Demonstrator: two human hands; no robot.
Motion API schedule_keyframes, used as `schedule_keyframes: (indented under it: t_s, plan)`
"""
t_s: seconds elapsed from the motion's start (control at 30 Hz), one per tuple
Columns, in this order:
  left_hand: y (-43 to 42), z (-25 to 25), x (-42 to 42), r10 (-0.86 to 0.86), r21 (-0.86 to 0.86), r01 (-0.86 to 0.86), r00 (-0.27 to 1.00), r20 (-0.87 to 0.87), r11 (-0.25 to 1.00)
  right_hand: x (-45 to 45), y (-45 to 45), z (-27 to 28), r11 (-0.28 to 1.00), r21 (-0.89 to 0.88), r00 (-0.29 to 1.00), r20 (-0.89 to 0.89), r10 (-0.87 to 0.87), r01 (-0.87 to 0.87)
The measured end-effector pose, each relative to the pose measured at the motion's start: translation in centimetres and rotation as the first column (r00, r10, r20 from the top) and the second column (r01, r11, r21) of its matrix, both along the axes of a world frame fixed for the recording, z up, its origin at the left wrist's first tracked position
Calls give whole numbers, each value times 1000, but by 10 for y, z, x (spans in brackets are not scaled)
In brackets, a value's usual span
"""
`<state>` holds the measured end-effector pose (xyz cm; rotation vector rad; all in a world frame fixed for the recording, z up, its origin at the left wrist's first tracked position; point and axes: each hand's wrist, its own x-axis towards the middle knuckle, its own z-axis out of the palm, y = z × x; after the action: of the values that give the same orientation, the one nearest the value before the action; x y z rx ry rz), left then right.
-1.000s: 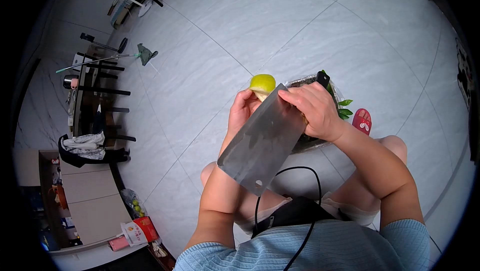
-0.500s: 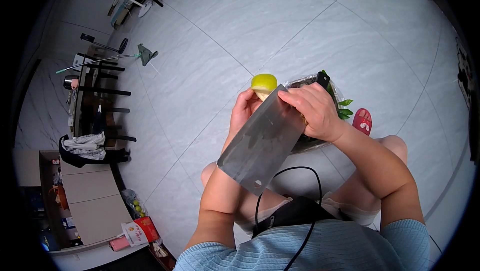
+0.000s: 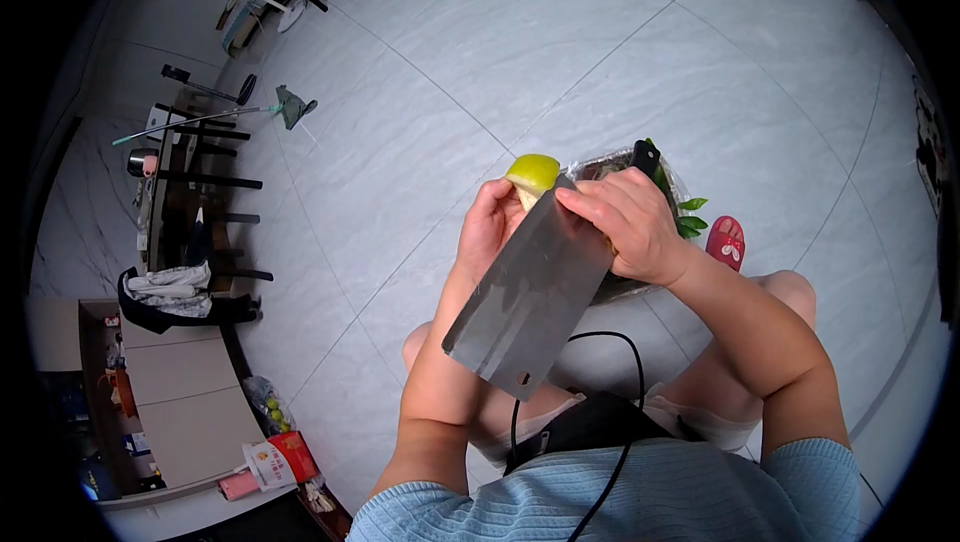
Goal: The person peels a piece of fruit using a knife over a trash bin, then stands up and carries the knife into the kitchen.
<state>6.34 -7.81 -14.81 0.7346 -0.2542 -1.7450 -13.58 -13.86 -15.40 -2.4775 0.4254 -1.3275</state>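
While the right hand (image 3: pixel 640 222) is clamped on the cleaver (image 3: pixel 530 302), its dark handle end poking out above the knuckles, the left hand (image 3: pixel 487 217) is closed on the fruit (image 3: pixel 535 172), though the blade hides part of that grip. Compared with half a second ago, the fruit has tilted and moved slightly right and down; its green peel now slopes above the pale, peeled part. The cleaver has shifted a little too: its near end, with the hole, sits lower and slightly farther right, the broad face passing over the left forearm. Both hands have otherwise kept nearly the same place. The fruit is at the blade's far end, beside the plastic-lined tray (image 3: pixel 600 164). Near the tray, the leaves (image 3: pixel 691 218) and red slipper (image 3: pixel 726 244) look unchanged.
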Motion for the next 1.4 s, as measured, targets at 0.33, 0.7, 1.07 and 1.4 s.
schedule_keyframes:
  t_s: [0.33,0.7,1.07,1.4]
  plan:
    - [1,10,3,-50,23,53,993,-110,998,-1,-2,-4,999,-28,999,-10,-36,36]
    - [6,8,13,-152,-25,150,978,-143,988,-2,-4,-7,997,-5,995,-58,-77,77]
    - [6,21,6,43,148,-31,996,-80,988,-1,-3,-5,999,-29,998,-60,-35,34]
    - [8,10,7,47,136,-20,979,-196,991,2,-3,-8,996,-86,996,-91,-12,4]
